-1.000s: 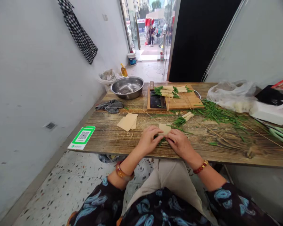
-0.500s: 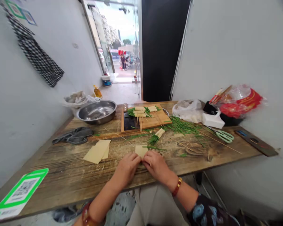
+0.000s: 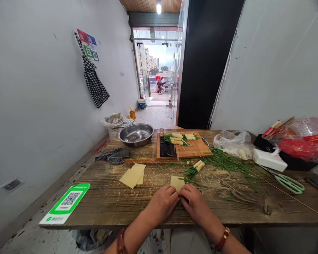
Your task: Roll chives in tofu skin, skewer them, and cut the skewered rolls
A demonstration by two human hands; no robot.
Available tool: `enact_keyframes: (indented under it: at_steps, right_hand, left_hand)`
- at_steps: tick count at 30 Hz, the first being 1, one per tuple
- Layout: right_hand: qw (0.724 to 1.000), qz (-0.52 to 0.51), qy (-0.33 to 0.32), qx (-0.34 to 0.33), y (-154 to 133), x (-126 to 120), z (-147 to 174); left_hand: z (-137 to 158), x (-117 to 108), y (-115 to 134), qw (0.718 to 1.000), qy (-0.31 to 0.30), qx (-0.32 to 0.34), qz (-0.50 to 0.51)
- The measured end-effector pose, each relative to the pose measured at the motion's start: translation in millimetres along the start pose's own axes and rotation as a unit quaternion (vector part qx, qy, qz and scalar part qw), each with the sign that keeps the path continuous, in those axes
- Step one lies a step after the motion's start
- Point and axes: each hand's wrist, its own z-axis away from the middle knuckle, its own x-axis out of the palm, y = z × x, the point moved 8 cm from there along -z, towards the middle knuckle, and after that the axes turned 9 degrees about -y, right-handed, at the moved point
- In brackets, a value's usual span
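Note:
At the front of the wooden table, a pale yellow tofu sheet [image 3: 177,182] lies with green chives across its right side. My left hand [image 3: 164,201] and my right hand [image 3: 194,201] meet at its near edge, fingers curled and closed on it; the fingertips are partly hidden. Just beyond, two finished rolls of tofu sheet stuffed with chives [image 3: 193,170] rest on the wood. Loose flat tofu sheets [image 3: 132,176] overlap to the left of my hands. More chive-filled rolls [image 3: 177,141], pierced by thin sticks, sit on the cutting board [image 3: 201,150].
A knife [image 3: 165,150] lies on the board. A steel basin [image 3: 136,135] and a grey cloth [image 3: 113,156] are on the left. Loose chives [image 3: 228,162], a plastic bag [image 3: 233,143], a white tissue pack [image 3: 269,159] and green-handled scissors [image 3: 290,183] spread rightward. A QR-code sign [image 3: 69,201] marks the front left corner.
The camera view has tilted up and turned left, so everything sits further right and mostly lower. Both hands stay together at the tofu sheet's near edge.

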Motion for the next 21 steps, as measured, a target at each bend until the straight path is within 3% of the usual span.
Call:
enact_keyframes:
  at_steps: [9, 15, 21]
  right_hand:
    - [1.0, -0.009, -0.001, -0.004, 2.6, 3.8, 1.8]
    - [1.0, -0.014, 0.007, -0.005, 4.4, 2.6, 1.8]
    - [0.996, 0.018, 0.08, -0.019, -13.2, -15.4, 12.0]
  left_hand:
    - [-2.8, 11.2, -24.6, 0.988, 0.003, -0.089, 0.124]
    - [-0.5, 8.1, -21.5, 0.987, 0.009, -0.073, 0.144]
    - [-2.4, 8.9, -22.8, 0.988, 0.027, -0.062, 0.138]
